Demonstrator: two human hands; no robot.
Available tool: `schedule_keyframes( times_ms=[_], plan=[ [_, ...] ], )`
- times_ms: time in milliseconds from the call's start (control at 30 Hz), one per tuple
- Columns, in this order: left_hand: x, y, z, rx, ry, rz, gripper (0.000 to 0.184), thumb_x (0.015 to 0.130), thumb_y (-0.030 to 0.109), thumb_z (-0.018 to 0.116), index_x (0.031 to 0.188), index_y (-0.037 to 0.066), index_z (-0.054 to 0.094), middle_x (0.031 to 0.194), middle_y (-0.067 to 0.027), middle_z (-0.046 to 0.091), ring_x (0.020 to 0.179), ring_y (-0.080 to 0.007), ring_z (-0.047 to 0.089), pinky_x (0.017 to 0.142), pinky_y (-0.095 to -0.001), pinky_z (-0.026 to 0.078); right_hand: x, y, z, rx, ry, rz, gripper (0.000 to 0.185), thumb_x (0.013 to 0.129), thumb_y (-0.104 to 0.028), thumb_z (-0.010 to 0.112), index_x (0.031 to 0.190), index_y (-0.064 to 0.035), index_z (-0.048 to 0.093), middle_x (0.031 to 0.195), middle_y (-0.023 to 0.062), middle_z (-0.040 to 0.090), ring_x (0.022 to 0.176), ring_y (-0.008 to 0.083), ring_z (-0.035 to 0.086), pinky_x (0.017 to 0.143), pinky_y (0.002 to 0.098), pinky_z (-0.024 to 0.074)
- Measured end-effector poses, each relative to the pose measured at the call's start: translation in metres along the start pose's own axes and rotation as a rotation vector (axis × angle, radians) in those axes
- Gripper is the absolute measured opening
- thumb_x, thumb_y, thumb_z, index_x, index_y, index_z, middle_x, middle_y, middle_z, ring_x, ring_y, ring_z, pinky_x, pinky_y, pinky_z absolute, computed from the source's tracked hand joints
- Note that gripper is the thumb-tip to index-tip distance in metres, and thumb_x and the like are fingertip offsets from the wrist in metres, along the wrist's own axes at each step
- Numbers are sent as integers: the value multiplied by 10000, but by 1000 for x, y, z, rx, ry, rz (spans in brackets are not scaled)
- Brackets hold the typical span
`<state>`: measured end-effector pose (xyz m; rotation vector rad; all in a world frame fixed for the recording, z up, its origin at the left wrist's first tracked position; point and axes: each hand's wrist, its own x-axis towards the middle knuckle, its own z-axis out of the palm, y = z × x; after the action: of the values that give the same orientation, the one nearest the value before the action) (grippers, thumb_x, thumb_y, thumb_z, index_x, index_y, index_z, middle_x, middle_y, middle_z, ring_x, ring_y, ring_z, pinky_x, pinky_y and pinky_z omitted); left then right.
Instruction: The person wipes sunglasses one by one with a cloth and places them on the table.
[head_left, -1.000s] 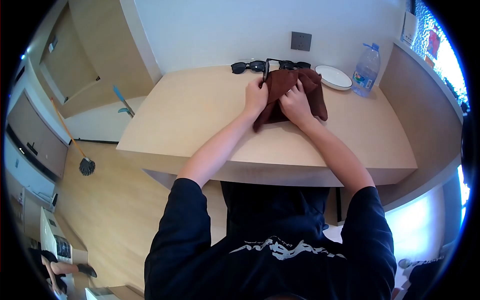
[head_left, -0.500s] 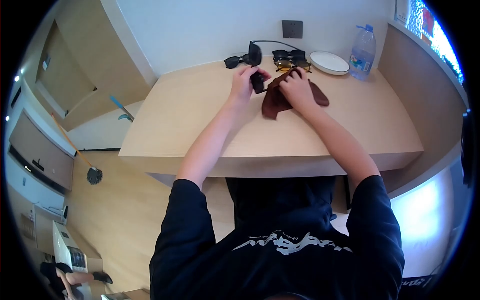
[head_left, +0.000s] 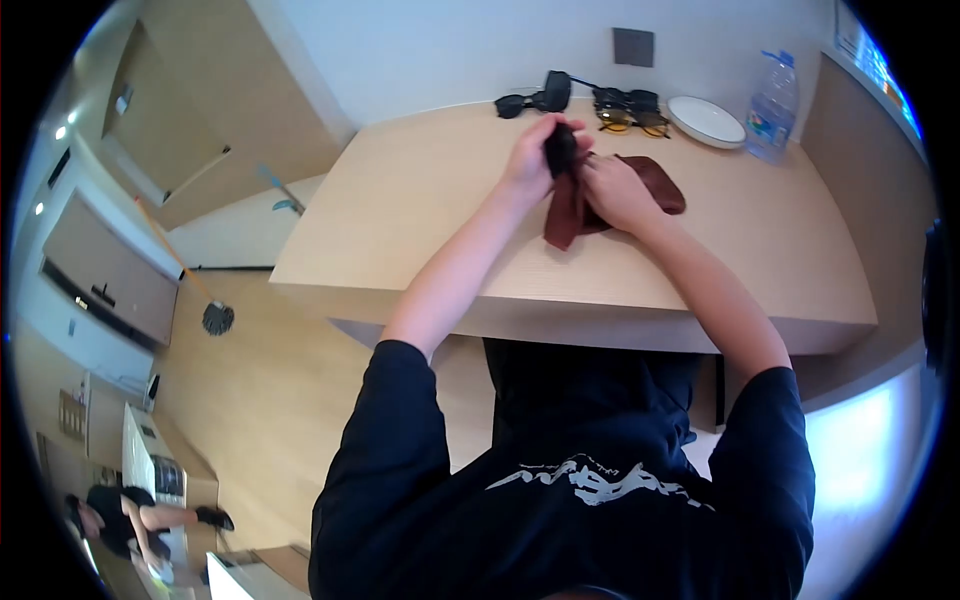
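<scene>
My left hand (head_left: 530, 158) is closed around a pair of dark sunglasses (head_left: 561, 150), held on edge above the desk. One lens shows at its fingers, and another dark lens stands above it with a temple arm reaching right. Bunched in the closed fingers of my right hand (head_left: 618, 192) is a brown cloth (head_left: 657, 184). Part of the cloth hangs down between the hands and touches the lower lens area. Where cloth and lens meet is partly hidden by the fingers.
Behind the hands lie dark sunglasses (head_left: 511, 105), black sunglasses (head_left: 628, 98) and yellow-lensed glasses (head_left: 635, 122). A white plate (head_left: 707, 122) and a water bottle (head_left: 772, 108) stand at the desk's (head_left: 400, 220) back right. A mop (head_left: 217, 318) and another person (head_left: 125, 515) are leftward.
My hands have come closer together, bringing the sunglasses against the cloth. The sunglasses have turned a little in my left hand. The whole view has shifted, so the desk appears further right.
</scene>
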<state>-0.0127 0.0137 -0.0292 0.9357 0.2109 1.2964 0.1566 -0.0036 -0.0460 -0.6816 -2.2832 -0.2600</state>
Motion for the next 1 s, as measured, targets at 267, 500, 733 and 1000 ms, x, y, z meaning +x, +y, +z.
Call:
schedule_keyframes(
  times_ms=[267, 500, 733, 1000],
  plan=[
    [7, -11, 1, -97, -20, -5, 248, 1023, 311, 422, 1001, 84, 520, 877, -57, 553, 732, -204, 591, 993, -476, 463, -3, 29, 0, -25, -14, -136, 95, 828, -151, 585, 802, -59, 583, 791, 107, 627, 778, 302, 625, 717, 409, 482],
    [4, -13, 4, -52, -26, -29, 248, 1026, 314, 412, 985, 93, 515, 881, -51, 562, 729, -189, 598, 956, -461, 474, -11, 38, -3, -184, -92, -103, 109, 820, -174, 620, 816, -68, 599, 795, 75, 630, 763, 259, 630, 701, 388, 481],
    [3, -10, 9, 39, -18, -8, 252, 1026, 323, 409, 978, 100, 515, 881, -56, 574, 709, -192, 610, 890, -448, 498, -8, 43, -8, -155, 18, -143, 88, 815, -168, 621, 816, -82, 602, 765, 67, 622, 732, 261, 624, 681, 386, 479],
    [7, -15, 9, 98, -6, 10, 257, 1016, 339, 424, 960, 105, 514, 863, -66, 585, 664, -206, 611, 775, -454, 520, -17, 59, -17, -245, -62, -124, 119, 805, -203, 630, 780, -88, 614, 771, 55, 626, 733, 259, 622, 681, 392, 476]
  ],
)
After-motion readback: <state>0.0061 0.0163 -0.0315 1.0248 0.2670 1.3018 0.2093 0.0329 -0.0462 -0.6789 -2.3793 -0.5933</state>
